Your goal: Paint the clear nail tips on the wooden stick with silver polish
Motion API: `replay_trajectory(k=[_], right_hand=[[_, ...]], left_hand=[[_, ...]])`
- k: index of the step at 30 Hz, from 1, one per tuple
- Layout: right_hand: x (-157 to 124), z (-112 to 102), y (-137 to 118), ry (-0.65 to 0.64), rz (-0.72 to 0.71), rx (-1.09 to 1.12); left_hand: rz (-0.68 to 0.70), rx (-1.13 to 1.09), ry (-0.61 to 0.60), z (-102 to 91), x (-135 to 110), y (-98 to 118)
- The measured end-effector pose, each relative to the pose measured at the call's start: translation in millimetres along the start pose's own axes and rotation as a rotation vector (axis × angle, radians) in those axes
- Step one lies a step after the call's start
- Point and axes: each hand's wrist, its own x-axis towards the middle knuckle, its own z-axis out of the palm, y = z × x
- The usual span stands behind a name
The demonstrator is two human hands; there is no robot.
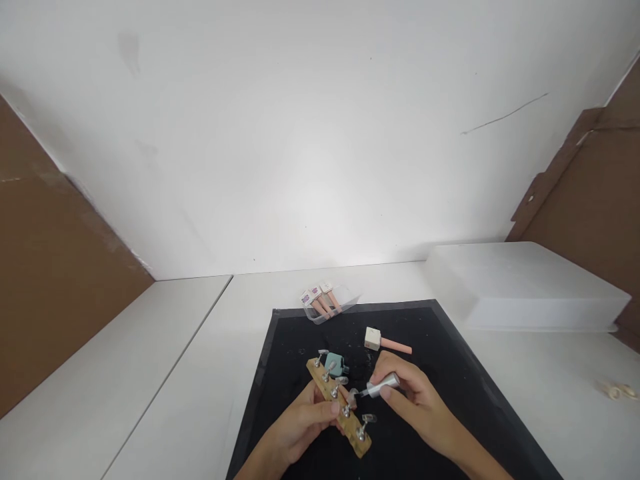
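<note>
Head view: my left hand (311,419) is gripping a wooden strip (352,423) holding clear nail tips (342,381) above the black mat (287,343), a teal bottle (335,365) is sitting behind it, my right hand (416,399) is pinching a silver-handled brush (384,385) at one tip.

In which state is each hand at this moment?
Left hand: closed, holding the wooden strip with clear nail tips.
Right hand: closed, holding the silver-handled brush.
</note>
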Motion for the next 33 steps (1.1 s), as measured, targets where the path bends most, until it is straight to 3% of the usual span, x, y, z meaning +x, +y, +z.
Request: replay_trajectory(k=[8,11,16,23,33], right_hand=[[0.0,2.8,12.3,0.149,0.024,-0.055],[-1.1,4.9,19.3,0.204,0.109,0.048],[-3.4,5.9,23.3,0.183,0.196,0.21],[-1.5,3.1,10.9,0.17,0.092,0.149],[2.5,5.5,3.2,0.071,-0.083,-0.004]], left_hand=[[0.009,0.049,-0.067,-1.1,-0.8,-1.1],[0.032,0.093,-0.065,0.7,-1.2,-1.1],[0.065,0.194,-0.048,3.6,-0.2,-1.0],[0.047,0.255,0.078,7.6,-0.3,3.2],[0.041,0.239,0.1,7.7,3.6,3.5]])
